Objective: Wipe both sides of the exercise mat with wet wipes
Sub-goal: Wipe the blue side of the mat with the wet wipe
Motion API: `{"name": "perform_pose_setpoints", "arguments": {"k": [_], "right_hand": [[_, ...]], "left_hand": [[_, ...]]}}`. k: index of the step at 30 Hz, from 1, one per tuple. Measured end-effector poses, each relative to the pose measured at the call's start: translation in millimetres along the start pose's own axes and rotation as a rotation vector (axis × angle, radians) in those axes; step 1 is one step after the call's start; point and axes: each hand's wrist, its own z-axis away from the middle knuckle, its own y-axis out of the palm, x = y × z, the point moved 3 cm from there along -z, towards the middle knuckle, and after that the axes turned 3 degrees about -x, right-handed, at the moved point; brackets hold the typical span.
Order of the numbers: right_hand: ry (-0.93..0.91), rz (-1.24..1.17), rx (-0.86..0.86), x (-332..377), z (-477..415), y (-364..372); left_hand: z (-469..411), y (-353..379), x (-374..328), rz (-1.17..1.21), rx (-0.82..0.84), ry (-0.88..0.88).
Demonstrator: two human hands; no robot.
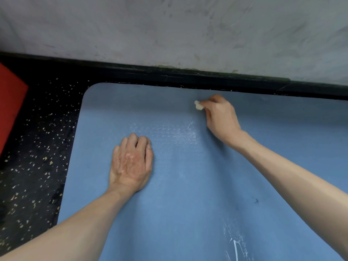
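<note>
No legible text, label, brand, number or sign anywhere in view. Mat (188,194): plain blue, unprinted as far as it shows; white streaks (235,247) at its near right edge are smears, not lettering. Wall (169,25) on the far side: scuffed grey, no writing to be made out.
</note>
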Motion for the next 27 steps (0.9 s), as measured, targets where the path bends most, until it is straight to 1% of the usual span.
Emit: {"name": "perform_pose_setpoints", "arguments": {"k": [1,3,5,6,7,9,11,12,15,16,17,20,22,24,27], "right_hand": [[-0.068,-0.015,0.019,8.0,13.1,-0.5],[-0.232,-0.089,0.136,27.2,54.7,-6.4],[-0.311,-0.131,0.222,30.2,72.3,-11.6],[-0.301,-0.124,0.204,26.5,64.8,-12.6],[-0.254,-0.103,0.154,20.2,51.8,-12.3],[-0.144,-0.048,0.015,7.3,27.3,-9.2],[-0.119,-0.047,-0.027,9.1,29.9,-3.5],[-0.143,-0.066,-0.001,14.4,42.9,-1.9],[-0.267,-0.161,0.169,31.3,95.4,-9.5],[-0.283,-0.174,0.208,31.3,100.1,-11.6],[-0.275,-0.174,0.209,29.5,94.8,-13.1],[-0.161,-0.095,0.064,16.1,57.5,-8.7],[-0.131,-0.082,0.028,15.4,53.3,-3.9],[-0.191,-0.111,0.072,23.3,79.9,-5.0],[-0.29,-0.182,0.22,31.1,122.8,-17.2]], "left_hand": [[-0.2,-0.3,-0.3,-0.001,-0.002,0.0],[0.2,-0.7,-1.3,-0.002,-0.003,0.0],[0.0,-0.2,-1.8,-0.009,-0.003,0.002],[-0.3,0.4,-1.8,-0.01,0.002,0.004],[0.0,0.9,-1.5,-0.009,0.006,0.003],[0.5,0.8,-0.9,-0.007,0.01,-0.002],[0.0,0.8,-0.7,-0.005,0.01,-0.003],[-0.4,0.8,-0.7,-0.002,0.009,-0.004],[0.0,0.2,-1.4,0.003,0.006,-0.007],[0.0,0.2,-1.6,0.001,0.005,-0.008],[0.0,0.2,-1.7,0.0,0.006,-0.008],[0.9,0.2,-1.4,-0.002,0.011,-0.004],[0.6,0.4,-0.7,-0.002,0.01,-0.001],[0.0,0.9,-0.7,0.001,0.01,-0.002],[0.6,0.0,-1.8,0.006,0.005,0.006]]}}
